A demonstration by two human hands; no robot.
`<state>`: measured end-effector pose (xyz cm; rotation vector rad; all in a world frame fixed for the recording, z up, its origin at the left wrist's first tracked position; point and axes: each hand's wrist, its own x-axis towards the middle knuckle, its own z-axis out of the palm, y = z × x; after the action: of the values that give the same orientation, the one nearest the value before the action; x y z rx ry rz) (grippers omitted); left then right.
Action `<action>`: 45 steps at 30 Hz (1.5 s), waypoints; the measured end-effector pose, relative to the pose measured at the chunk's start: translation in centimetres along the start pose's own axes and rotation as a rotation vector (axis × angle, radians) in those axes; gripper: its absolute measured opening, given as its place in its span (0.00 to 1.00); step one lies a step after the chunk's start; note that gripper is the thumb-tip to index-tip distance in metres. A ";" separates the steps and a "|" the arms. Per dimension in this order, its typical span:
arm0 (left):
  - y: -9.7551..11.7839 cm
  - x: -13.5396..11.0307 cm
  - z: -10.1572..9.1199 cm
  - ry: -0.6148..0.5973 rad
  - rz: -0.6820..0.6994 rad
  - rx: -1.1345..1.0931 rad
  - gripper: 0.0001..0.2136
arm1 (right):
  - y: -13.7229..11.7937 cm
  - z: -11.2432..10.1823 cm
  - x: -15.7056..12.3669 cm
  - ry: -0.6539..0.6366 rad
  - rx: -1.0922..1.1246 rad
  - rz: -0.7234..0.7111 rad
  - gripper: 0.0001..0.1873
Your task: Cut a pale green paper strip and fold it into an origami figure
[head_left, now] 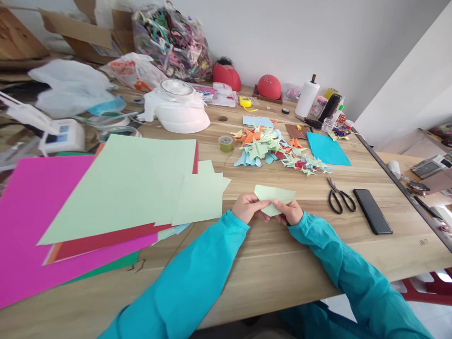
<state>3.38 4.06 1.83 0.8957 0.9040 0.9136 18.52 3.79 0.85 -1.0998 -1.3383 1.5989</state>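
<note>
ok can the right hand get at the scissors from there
Probably yes: the scissors lie to its right with only tabletop between and nothing on top of them. The right hand is pinching the folded green paper, though, so it would likely have to let go first.

The folded paper [274,193] looks matt, the worktop [282,263] wood-grained; at the paper's three o'clock, a smooth-faced phone [372,211].

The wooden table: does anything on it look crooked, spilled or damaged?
Nothing looks spilled. The large paper sheets on the left are askew, overlapping at different angles rather than squared up. The folded paper shapes lie in a jumbled heap. The pale green paper in the left hand and right hand shows no obvious damage.
</note>
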 end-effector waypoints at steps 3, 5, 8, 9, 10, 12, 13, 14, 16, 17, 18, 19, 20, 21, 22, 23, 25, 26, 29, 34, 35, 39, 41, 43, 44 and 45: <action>0.0 0.1 0.0 -0.013 -0.013 -0.002 0.14 | 0.1 0.0 0.0 -0.004 -0.012 -0.046 0.23; 0.0 0.1 0.0 -0.009 -0.023 -0.004 0.13 | -0.1 0.2 0.0 -0.014 0.013 -0.084 0.22; 0.0 0.0 0.1 0.018 -0.024 -0.028 0.14 | -0.5 0.5 0.0 -0.010 0.030 -0.098 0.23; -0.1 0.0 0.1 0.029 -0.026 -0.040 0.14 | -0.6 0.6 0.0 -0.003 0.025 -0.091 0.23; -0.1 0.1 0.2 0.040 -0.027 -0.052 0.14 | -0.6 0.6 0.0 0.005 0.017 -0.079 0.24; -0.3 0.1 0.2 0.066 -0.025 -0.068 0.16 | -0.5 0.5 0.0 0.025 0.010 -0.057 0.24; -0.3 0.1 0.2 0.079 -0.022 -0.072 0.17 | -0.4 0.4 0.1 0.031 0.011 -0.052 0.24; -0.3 0.1 0.2 0.088 -0.018 -0.075 0.17 | -0.3 0.4 0.1 0.033 0.012 -0.050 0.24; -0.2 0.1 0.3 0.087 -0.008 -0.060 0.18 | -0.1 0.2 0.1 0.020 0.009 -0.059 0.22; -0.2 0.0 0.3 0.081 -0.004 -0.039 0.18 | 0.0 0.1 0.1 0.005 0.006 -0.073 0.21; -0.1 -0.1 0.3 0.074 -0.001 -0.010 0.18 | 0.0 0.1 0.1 -0.016 0.000 -0.090 0.20; 0.0 -0.2 0.3 0.070 0.003 0.022 0.18 | 0.1 0.1 0.2 -0.037 -0.007 -0.111 0.19; 0.1 -0.2 0.3 0.070 0.007 0.056 0.18 | 0.1 0.1 0.2 -0.053 -0.016 -0.132 0.18; 0.2 -0.3 0.3 0.070 0.010 0.086 0.19 | 0.2 0.1 0.2 -0.065 -0.027 -0.150 0.18; 0.2 -0.3 0.3 0.065 0.010 0.103 0.19 | 0.2 0.1 0.2 -0.076 -0.040 -0.161 0.17; 0.2 -0.3 0.3 0.058 0.008 0.107 0.20 | 0.2 0.1 0.2 -0.084 -0.053 -0.165 0.16; 0.1 -0.2 0.2 0.043 0.004 0.084 0.23 | 0.2 0.1 0.2 -0.101 -0.070 -0.160 0.15; 0.0 -0.2 0.2 0.037 -0.002 0.065 0.24 | 0.2 0.0 0.2 -0.107 -0.073 -0.151 0.15; -0.2 0.1 0.1 0.034 -0.019 0.031 0.27 | 0.0 0.0 0.2 -0.094 -0.057 -0.120 0.16; -0.3 0.2 0.0 0.029 0.015 0.029 0.32 | -0.2 -0.1 0.3 -0.078 -0.014 -0.089 0.16; -0.2 0.2 0.0 0.029 0.023 0.043 0.30 | -0.2 -0.1 0.3 -0.076 -0.008 -0.084 0.16; 0.2 -0.2 0.3 0.049 0.057 0.149 0.20 | 0.1 -0.3 0.4 -0.060 0.031 -0.078 0.16; 0.3 -0.4 0.4 0.064 0.076 0.165 0.17 | 0.2 -0.4 0.5 -0.044 0.098 -0.066 0.17; 0.4 -0.5 0.5 0.070 0.086 0.149 0.15 | 0.4 -0.6 0.6 -0.007 0.188 -0.040 0.19; 0.5 -0.6 0.6 0.070 0.085 0.137 0.15 | 0.6 -0.6 0.6 0.016 0.222 -0.028 0.20; 0.5 -0.6 0.6 0.064 0.079 0.124 0.15 | 0.7 -0.7 0.7 0.039 0.243 -0.020 0.20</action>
<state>3.59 3.51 2.65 1.0188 0.9943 0.9668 18.93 4.59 0.01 -0.9611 -1.0934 1.6664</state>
